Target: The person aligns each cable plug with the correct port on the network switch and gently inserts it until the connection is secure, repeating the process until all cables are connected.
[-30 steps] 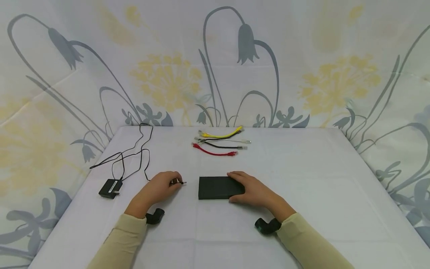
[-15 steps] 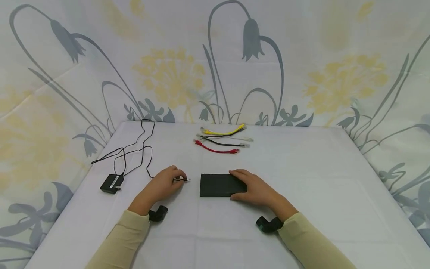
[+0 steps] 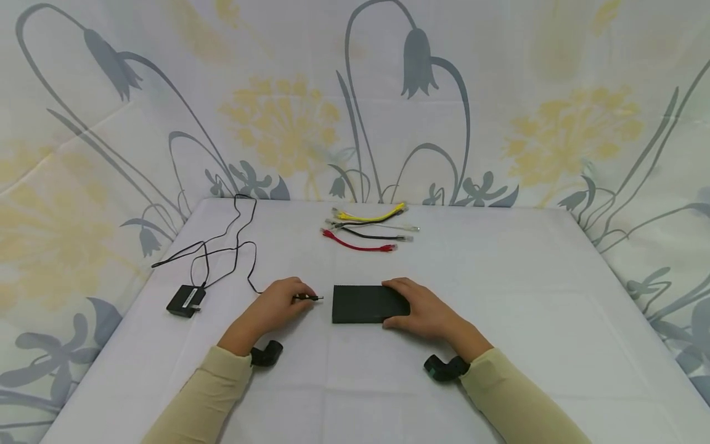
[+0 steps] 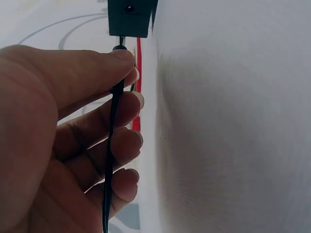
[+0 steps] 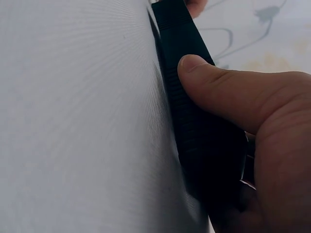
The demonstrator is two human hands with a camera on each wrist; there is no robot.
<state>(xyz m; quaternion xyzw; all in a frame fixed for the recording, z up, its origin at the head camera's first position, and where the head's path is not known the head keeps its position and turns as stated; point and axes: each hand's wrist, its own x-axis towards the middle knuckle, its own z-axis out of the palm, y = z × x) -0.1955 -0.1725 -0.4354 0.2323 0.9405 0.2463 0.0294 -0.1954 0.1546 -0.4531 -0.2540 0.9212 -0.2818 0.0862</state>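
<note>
A flat black box, by its look a network switch, lies on the white table in the head view. My right hand grips its right end, thumb on the near side and fingers at the far side. Between thumb and fingertips my left hand pinches a barrel plug on a thin black cord. Its metal tip points at the switch's left end, a small gap away in the head view. In the left wrist view, a round socket shows on that end, above the plug tip.
The cord runs in loose loops to a black power adapter at the left. Several short network cables lie behind the switch, among them a red cable and a yellow cable. A patterned cloth backs the table.
My left hand has moved right with the barrel plug, closer to the switch's left end. My right hand keeps its grip on the switch. The head view has shifted slightly.
</note>
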